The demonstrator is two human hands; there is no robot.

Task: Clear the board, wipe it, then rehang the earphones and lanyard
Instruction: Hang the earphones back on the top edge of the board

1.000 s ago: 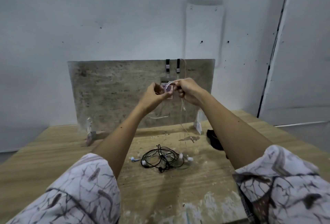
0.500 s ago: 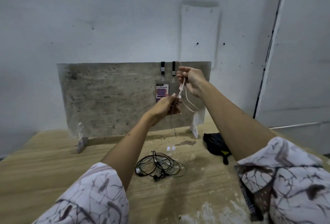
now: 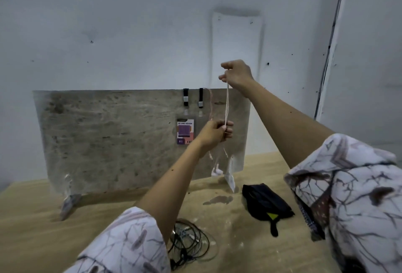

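Observation:
A grey stone-look board stands upright on the wooden table against the wall. The lanyard's black straps hang over its top edge, with a purple ID card holder below them. My right hand is raised above the board's top edge and pinches the pink-white earphones' cable. My left hand grips the same cable lower down, in front of the board. The earbuds dangle near the board's right foot. A second pink cable hangs over the board's top.
A tangle of black earphone cables lies on the table near my left sleeve. A black cloth pouch rests to the right of the board's foot. A pale wall stands right behind the board.
My right hand rose from the board's face to above its top edge, pulling the cable taut. My left hand slid down the cable. The view moved closer to the board.

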